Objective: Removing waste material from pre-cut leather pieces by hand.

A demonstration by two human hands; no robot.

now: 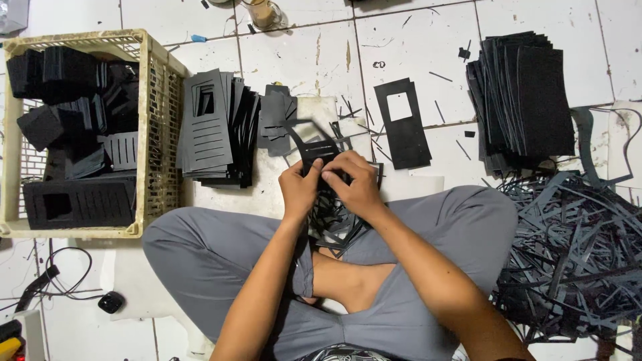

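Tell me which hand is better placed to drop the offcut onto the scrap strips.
Right, probably. The right hand grips the black die-cut sheet on the side where the scrap strip pile lies; the left hand would have to cross over.

Matt black foam sheet [326, 200], cream plastic crate [158, 93], glossy white floor tiles [401, 40].

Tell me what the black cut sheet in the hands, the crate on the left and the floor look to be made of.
Black cut sheet, held by left hand and right hand: probably thin foam or rubber, matte, since it flexes and its cut-out strips droop. Crate: moulded plastic, cream, with lattice walls. Floor: glazed white ceramic tile, with visible grout lines and chips.
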